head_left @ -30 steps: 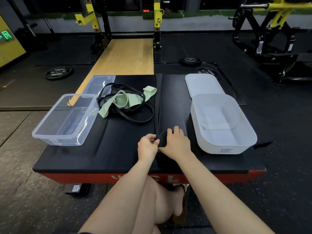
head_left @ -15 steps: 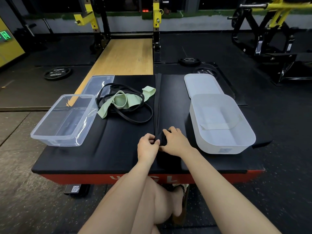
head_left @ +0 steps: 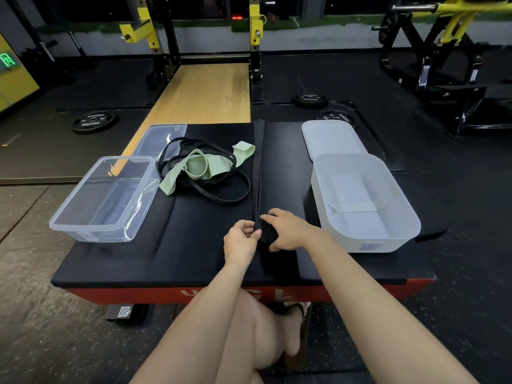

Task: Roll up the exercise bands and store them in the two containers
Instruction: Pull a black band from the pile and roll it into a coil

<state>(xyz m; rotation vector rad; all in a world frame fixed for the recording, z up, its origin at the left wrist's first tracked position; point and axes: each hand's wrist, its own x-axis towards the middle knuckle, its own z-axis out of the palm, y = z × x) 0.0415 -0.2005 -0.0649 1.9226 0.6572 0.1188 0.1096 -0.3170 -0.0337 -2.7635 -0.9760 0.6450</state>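
Note:
A long black exercise band (head_left: 259,167) lies stretched straight down the middle of the black padded platform (head_left: 177,253). Its near end is wound into a small black roll (head_left: 268,231). My left hand (head_left: 240,239) pinches the roll from the left and my right hand (head_left: 291,231) cups it from the right. A pale green band (head_left: 198,167) and thin black loop bands (head_left: 221,194) lie tangled at the back left. A clear container (head_left: 102,200) stands at the left. A white container (head_left: 365,203) at the right holds a flat pale band.
The clear lid (head_left: 163,139) lies behind the clear container, the white lid (head_left: 332,139) behind the white one. Weight plates (head_left: 92,121) lie on the gym floor, with racks and machines beyond. My knees are below the platform's red front edge.
Both hands have shifted slightly forward along the black band while turning the roll. The other bands and both containers have not moved.

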